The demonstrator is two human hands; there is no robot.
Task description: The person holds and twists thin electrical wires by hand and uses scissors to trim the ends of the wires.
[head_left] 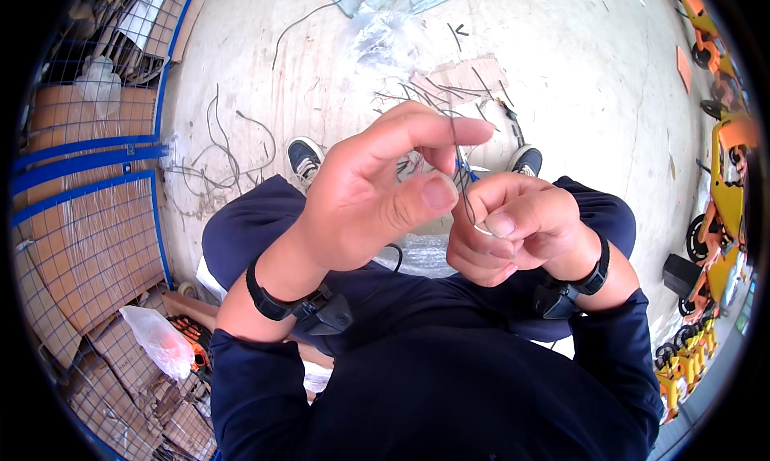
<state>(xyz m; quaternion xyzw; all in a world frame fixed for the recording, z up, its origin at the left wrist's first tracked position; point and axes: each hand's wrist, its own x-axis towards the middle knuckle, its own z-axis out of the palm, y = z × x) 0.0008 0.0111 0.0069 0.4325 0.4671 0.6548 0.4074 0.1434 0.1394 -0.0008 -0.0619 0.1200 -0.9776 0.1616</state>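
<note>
A thin dark wire [460, 160] runs upright in front of my chest, with a pale end at my right fingers. My right hand [517, 228] is closed in a pinch on that end, its other fingers curled. Just to the left, my left hand [365, 192] has thumb and forefinger spread apart, the wire passing close by their tips; its other fingers are bent and partly hidden. Something blue [472, 175] shows behind the wire between the hands; I cannot make out what it is.
Cut dark wires and a cardboard piece [465, 76] lie ahead on the floor, near clear plastic [389, 40]. Looped cable [228, 152] lies to the left, beside a blue mesh cage [88, 144] holding cardboard. Yellow and orange wheeled machines [726, 196] line the right.
</note>
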